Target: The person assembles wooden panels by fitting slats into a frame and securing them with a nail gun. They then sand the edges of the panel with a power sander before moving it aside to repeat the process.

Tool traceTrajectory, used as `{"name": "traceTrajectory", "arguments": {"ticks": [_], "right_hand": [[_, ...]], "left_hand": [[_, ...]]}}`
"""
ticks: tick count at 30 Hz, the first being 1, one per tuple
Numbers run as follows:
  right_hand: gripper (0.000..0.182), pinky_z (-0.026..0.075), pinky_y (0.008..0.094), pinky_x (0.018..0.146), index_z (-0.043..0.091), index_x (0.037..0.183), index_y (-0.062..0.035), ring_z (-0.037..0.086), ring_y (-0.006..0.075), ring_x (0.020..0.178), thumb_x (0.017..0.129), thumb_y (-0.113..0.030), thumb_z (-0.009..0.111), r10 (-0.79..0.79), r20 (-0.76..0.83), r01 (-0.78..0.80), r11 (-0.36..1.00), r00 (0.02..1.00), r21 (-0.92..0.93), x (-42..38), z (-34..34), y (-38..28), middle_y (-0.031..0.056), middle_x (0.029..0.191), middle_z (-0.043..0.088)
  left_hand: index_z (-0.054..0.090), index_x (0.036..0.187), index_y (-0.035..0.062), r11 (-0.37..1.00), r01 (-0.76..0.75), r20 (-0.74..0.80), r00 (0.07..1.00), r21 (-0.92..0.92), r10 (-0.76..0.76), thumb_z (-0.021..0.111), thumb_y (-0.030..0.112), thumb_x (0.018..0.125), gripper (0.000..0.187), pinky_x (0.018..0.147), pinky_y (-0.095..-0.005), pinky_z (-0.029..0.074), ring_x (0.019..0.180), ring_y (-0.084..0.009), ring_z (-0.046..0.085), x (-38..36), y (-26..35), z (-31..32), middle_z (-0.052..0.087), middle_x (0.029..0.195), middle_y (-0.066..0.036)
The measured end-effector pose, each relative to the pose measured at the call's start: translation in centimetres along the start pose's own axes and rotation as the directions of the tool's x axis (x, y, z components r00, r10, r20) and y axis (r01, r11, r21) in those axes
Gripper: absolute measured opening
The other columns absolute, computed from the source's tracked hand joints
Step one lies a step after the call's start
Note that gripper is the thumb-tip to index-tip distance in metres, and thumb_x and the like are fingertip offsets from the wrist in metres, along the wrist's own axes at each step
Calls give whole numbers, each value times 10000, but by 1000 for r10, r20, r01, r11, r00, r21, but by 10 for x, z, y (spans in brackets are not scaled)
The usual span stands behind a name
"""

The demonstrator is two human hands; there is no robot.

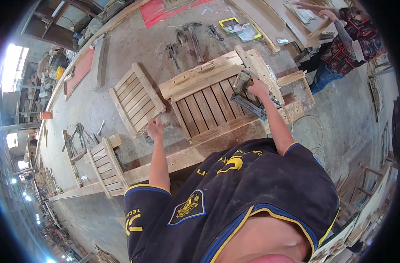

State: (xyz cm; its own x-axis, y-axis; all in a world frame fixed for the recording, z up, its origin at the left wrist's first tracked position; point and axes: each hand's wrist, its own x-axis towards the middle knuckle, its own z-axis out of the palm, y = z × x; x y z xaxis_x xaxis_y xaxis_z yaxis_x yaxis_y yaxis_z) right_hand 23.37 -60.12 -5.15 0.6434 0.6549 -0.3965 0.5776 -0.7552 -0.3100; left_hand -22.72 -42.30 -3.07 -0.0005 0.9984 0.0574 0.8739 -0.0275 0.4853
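My right hand [257, 89] is wrapped round the handle of a nail gun [247, 101]. The nail gun is over the right part of a slatted wooden panel [206, 109], which lies on the bench beside a thick wooden rail [202, 81]. My left hand [155, 128] is closed, fingers curled, near the lower right corner of a second slatted panel [137, 100]. What those fingers hold, if anything, is hidden. A third, smaller slatted panel [105, 166] lies farther left at the bench's front edge.
A hammer [193, 41] and pliers [216, 35] lie beyond the large panel. A yellow-edged case [239, 30] is at the far side. Clamp-like tools [80, 136] lie to the left. Another person [346, 48] stands at the right, beside jutting wood pieces [293, 79].
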Motion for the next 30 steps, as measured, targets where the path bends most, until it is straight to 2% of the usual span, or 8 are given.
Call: {"name": "traceTrajectory", "arguments": {"ticks": [4,8,14,23,26,27,29,30], "right_hand": [[571,479,455,822,496,1189,-101,614,357,951,655,-294,557,-5,-11,5,1000,1000,5,-4,1,-2,195,1008,643],[569,474,458,832,481,1201,-90,611,361,952,670,-281,554,-21,7,21,1000,1000,-16,-1,1,-1,192,1014,642],[570,484,463,795,501,1179,-77,611,373,929,651,-279,579,-44,-22,44,999,999,2,0,2,1,211,978,643],[589,485,434,786,549,1151,-56,608,388,918,604,-251,651,-57,47,51,991,997,121,13,2,11,227,960,638],[509,487,404,783,551,1116,-14,623,338,865,642,-178,634,-207,8,203,966,978,161,-12,-8,12,191,906,650],[376,510,358,675,557,1047,5,622,248,726,693,-98,625,-248,157,155,881,956,446,-24,-15,12,128,807,638],[253,500,306,543,551,970,-5,591,160,615,734,-52,630,-140,551,-257,774,823,579,-65,-40,-17,79,724,597],[208,458,277,446,532,925,-16,541,132,510,754,-50,646,-148,535,-294,700,832,650,-76,-27,-17,53,653,547]], "left_hand": [[614,671,-5,983,-152,136,977,-100,165,554,306,779,335,664,-460,447,679,-411,575,10,-17,3,600,697,-224],[620,688,-20,977,-176,86,979,-121,187,549,302,787,345,645,-460,434,664,-409,572,14,-24,8,578,693,-249],[625,727,-23,995,-27,216,975,-98,48,561,354,773,385,695,-463,432,721,-394,586,8,-11,-4,570,710,-269],[631,740,8,993,-55,263,961,-105,81,575,423,786,421,685,-442,443,725,-411,564,23,-44,22,578,704,-242],[615,737,3,992,105,304,949,-77,-77,579,435,791,437,669,-434,435,709,-406,557,21,-22,8,567,695,-234],[609,740,1,987,120,294,952,-106,-84,582,437,791,440,665,-433,433,703,-407,553,20,-26,11,565,700,-235],[603,752,-10,978,166,284,951,-127,-125,593,443,785,454,668,-434,431,713,-408,552,16,-15,1,566,721,-239],[603,752,-10,971,195,286,946,-139,-149,593,443,785,454,668,-434,431,713,-408,552,18,-16,2,566,721,-239]]}}
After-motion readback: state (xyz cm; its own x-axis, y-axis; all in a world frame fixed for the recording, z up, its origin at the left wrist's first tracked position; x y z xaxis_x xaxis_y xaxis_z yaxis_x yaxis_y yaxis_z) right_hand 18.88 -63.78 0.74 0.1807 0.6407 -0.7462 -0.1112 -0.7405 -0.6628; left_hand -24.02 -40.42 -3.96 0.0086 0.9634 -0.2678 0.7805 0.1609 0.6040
